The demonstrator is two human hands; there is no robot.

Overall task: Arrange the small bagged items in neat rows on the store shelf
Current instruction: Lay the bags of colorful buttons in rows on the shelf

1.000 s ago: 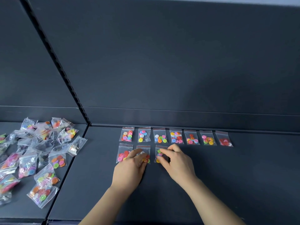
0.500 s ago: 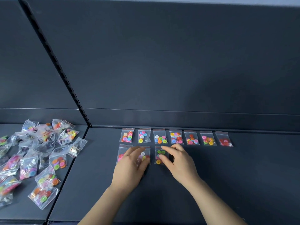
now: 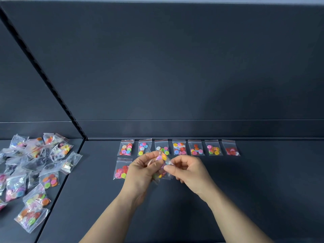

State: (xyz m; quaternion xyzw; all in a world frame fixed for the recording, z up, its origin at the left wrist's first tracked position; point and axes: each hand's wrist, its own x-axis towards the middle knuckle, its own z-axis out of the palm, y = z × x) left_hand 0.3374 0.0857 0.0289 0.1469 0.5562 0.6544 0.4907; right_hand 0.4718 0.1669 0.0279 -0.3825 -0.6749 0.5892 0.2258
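left hand point(image 3: 140, 170) curled around a small bag of buttons point(image 3: 163, 157), right hand point(image 3: 190, 170) pinching its clear edge, bag held just above the shelf point(image 3: 263, 181), in front of the back row of bags point(image 3: 178, 147), pink-button bag point(image 3: 122, 168) lying flat beside left hand

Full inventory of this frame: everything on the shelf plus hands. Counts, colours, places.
back-row clear plastic zip bags of buttons: 7, mixed bright colours, rightmost mostly red; along the rear of the right shelf bay
front-row clear bag of buttons: 1, pink, red and green; lying flat below the row's left end
held clear bags of buttons: count unclear, at least 1, mixed colours; lifted between both hands
loose clear bags of buttons: many, uncounted, mixed colours; heaped on the left bay
dark grey metal shelf: 1, two bays
black slotted upright: 1, between the bays
left hand: pinches the held bags
right hand: pinches the held bags
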